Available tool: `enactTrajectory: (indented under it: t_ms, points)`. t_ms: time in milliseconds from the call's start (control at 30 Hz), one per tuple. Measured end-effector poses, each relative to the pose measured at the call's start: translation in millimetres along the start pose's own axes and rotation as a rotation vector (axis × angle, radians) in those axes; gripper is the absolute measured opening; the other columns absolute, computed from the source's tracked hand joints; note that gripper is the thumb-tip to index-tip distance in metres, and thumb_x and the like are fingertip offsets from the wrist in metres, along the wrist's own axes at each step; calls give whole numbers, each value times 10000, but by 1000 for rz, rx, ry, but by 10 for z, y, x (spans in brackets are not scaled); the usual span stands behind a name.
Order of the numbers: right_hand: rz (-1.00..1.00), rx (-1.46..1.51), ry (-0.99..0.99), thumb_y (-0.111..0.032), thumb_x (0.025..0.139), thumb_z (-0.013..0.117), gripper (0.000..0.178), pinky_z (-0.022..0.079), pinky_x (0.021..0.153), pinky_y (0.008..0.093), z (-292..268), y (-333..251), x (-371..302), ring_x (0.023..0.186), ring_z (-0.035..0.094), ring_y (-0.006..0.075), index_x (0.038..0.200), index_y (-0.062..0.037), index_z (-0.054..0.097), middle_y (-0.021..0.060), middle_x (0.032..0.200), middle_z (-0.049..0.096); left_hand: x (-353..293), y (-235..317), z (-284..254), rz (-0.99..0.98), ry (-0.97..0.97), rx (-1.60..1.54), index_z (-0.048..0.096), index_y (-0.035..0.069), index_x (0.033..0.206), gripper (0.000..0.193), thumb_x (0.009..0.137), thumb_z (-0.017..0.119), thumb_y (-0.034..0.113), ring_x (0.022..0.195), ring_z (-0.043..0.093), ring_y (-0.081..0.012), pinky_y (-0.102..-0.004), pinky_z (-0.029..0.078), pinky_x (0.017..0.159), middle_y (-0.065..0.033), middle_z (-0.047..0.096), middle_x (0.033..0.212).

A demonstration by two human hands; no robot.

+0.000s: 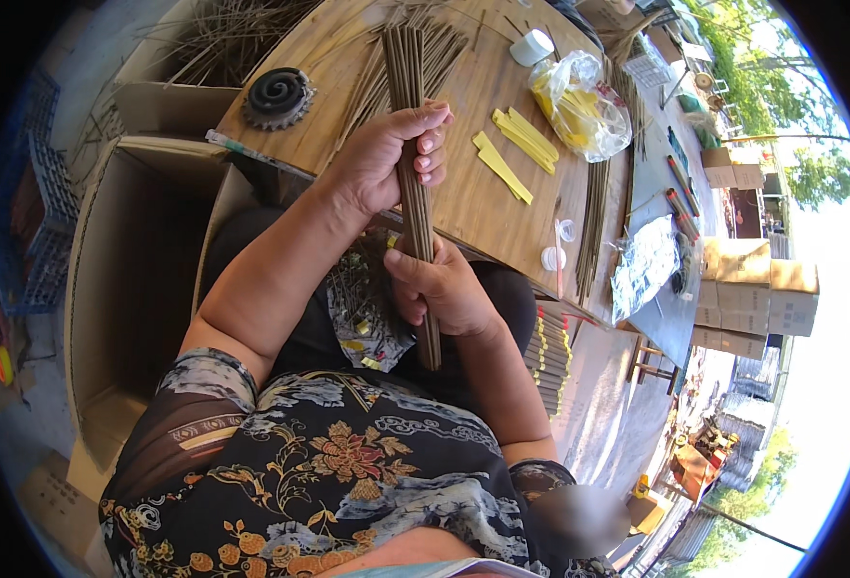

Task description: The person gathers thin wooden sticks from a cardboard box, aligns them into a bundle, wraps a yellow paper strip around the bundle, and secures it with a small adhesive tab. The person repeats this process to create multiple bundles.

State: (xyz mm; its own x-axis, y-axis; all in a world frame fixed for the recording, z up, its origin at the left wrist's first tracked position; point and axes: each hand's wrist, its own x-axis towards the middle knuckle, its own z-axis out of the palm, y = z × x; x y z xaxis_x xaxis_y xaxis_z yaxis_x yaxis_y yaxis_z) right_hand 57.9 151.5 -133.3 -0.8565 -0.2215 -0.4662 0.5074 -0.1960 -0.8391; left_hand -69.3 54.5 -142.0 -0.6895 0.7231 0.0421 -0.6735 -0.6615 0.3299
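Note:
An upright bundle of thin brown incense sticks (416,207) is held in front of my body. My left hand (383,159) wraps round its upper part, with the thumb across the front. Lower down, my right hand (447,289) grips the same bundle near its bottom end, fingers curled behind it. Loose incense sticks (444,46) lie fanned on the wooden table (478,207) behind the bundle. To the right of my left hand lie flat yellow strips (524,141) and a single yellow strip (502,169).
A dark spiral coil (278,98) sits at the table's left. Farther right are a clear bag with yellow contents (582,104), a white jar (532,47) and more sticks (593,231). An open cardboard box (145,289) stands at my left, near blue crates (47,222).

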Motion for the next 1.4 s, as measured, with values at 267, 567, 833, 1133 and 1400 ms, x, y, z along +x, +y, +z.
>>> enactTrajectory:
  t_ms: [267,567,833,1133,1400]
  points:
    - [-74,-591,345,-187,796,600,230,448,570,322,31,142,62,596,537,145,830,-7,461,42,623,530,72,134,-98,166,254,136,526,45,867,173,820,605,192,457,416,-62,-212,364,444,32,460,558]
    - [-297,-1081,515,-205,802,579,266,432,541,437,6,232,90,648,540,420,785,-4,406,240,656,548,91,240,-113,493,507,361,552,57,766,123,807,616,154,482,472,-100,-232,395,446,-2,501,574]
    - [-137,-476,146,-209,815,593,268,442,479,333,-111,35,148,531,546,215,835,-6,419,98,571,504,4,-30,-19,171,237,214,518,86,846,116,823,596,169,456,438,-67,-209,365,429,27,480,580]
    - [-131,-653,328,-191,840,566,221,425,565,232,-39,90,127,613,513,97,898,1,473,47,687,550,-45,-82,123,188,330,390,528,82,885,117,809,598,137,454,423,-60,-198,359,423,31,463,575]
    - [-785,-372,255,-85,763,639,308,444,739,248,-236,-531,45,841,525,100,1030,-12,503,42,903,575,37,-154,1219,754,-175,1081,460,10,1085,374,787,648,136,448,459,-36,-165,369,411,15,505,586]
